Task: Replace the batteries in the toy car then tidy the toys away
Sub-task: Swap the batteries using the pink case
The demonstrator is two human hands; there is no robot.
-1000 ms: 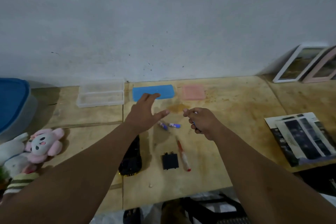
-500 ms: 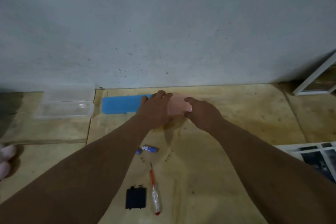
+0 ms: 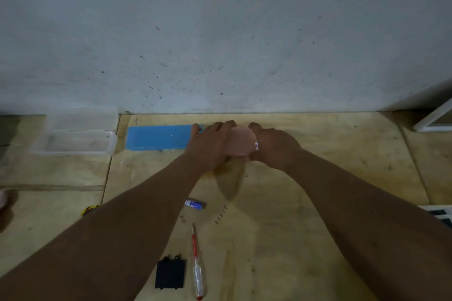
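Both hands on the pink box (image 3: 238, 145) at the surface's (image 3: 318, 178) far edge by the wall (image 3: 220, 32): left hand (image 3: 210, 145) curled over its left side, right hand (image 3: 275, 146) gripping its right side, something small and white pinched in the fingers. Blue lid (image 3: 159, 137) just left of left hand, clear container (image 3: 75, 139) further left. Nearer than the hands: battery (image 3: 194, 203), screws (image 3: 221, 215), screwdriver (image 3: 196, 264), black battery cover (image 3: 170, 272). Toy car not visible. White frame (image 3: 435, 117) cut off far right.

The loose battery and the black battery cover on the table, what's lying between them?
In the head view, the red-handled screwdriver lies partly between the battery and the black cover, just right of the cover. The rest is bare wood.
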